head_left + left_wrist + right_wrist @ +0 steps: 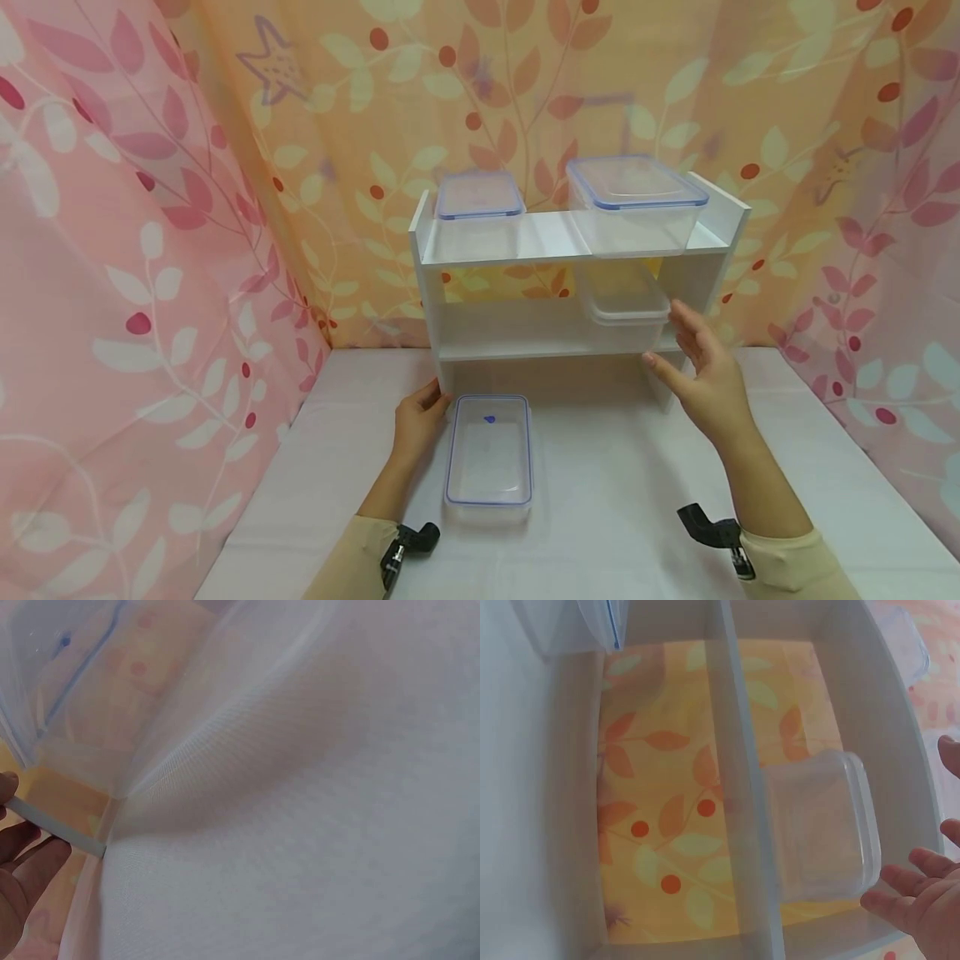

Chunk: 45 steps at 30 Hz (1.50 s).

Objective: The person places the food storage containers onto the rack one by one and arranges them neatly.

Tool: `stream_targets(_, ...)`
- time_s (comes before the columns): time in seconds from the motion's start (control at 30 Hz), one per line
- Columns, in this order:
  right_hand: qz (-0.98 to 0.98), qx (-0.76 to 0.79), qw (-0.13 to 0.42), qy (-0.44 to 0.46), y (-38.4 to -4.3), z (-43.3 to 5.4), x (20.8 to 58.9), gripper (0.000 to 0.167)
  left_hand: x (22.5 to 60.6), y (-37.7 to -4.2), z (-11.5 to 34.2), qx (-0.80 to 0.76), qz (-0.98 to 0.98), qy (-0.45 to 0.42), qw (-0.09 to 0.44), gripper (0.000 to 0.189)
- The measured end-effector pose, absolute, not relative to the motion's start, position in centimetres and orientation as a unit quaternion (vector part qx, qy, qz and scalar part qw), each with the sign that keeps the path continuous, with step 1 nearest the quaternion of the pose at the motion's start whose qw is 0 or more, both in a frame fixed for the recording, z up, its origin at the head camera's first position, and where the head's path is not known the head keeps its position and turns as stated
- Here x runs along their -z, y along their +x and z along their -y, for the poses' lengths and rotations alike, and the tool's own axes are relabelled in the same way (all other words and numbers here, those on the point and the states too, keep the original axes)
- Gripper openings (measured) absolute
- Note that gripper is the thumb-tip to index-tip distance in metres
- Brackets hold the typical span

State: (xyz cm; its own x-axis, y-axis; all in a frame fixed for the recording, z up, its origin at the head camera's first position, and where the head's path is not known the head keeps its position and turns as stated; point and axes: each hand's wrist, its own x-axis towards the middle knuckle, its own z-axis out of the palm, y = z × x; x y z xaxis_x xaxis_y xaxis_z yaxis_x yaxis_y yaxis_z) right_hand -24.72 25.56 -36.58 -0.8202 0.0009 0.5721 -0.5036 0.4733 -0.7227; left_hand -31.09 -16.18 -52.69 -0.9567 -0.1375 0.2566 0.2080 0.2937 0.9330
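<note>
A white two-tier shelf unit (pixel 517 329) stands on the table. My left hand (pixel 417 422) is at its lower left; in the left wrist view, the fingers (pixel 41 866) and thumb pinch the edge of a white side panel (pixel 64 829). On the middle shelf, at the right, sits a clear plastic container (pixel 624 302) with a pale rim. My right hand (pixel 708 379) is beside its front right corner, fingers spread and fairly straight, gripping nothing. The right wrist view shows its fingertips close to the container's rim (pixel 870 825); whether they touch I cannot tell.
Two clear boxes with blue-rimmed lids, a smaller one (pixel 480 200) at left and a larger one (pixel 637 187) at right, stand on the top shelf. Another blue-rimmed lidded box (pixel 491 462) lies on the white table (pixel 592 500) near my left hand. Patterned curtains (pixel 360 292) surround the table.
</note>
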Motion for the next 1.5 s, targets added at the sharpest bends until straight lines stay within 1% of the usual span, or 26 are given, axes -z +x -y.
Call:
stream_targets(0.2,0.805,-0.493,0.272,0.186,-23.5,-24.1,36.9,0.083,52.7,-31.1,16.1,0.593,0.791,-0.024,0.146,0.045)
stream_targets(0.43,0.793,-0.508,0.255,0.221,-22.4,-22.1,37.7,0.084,52.5,-31.1,16.2,0.588,0.795,-0.026,0.146,0.044)
stream_targets(0.7,0.795,-0.501,0.24,0.244,-21.7,-20.1,39.2,0.081,52.6,-31.2,16.1,0.596,0.79,-0.025,0.14,0.043)
stream_targets(1.07,0.779,-0.516,0.242,0.263,-21.5,-18.0,41.3,0.08,52.7,-31.5,16.1,0.589,0.794,-0.024,0.149,0.043)
stream_targets(1.5,0.787,-0.526,0.202,0.251,-20.8,-15.0,43.3,0.082,52.8,-31.3,16.3,0.59,0.792,-0.025,0.154,0.043)
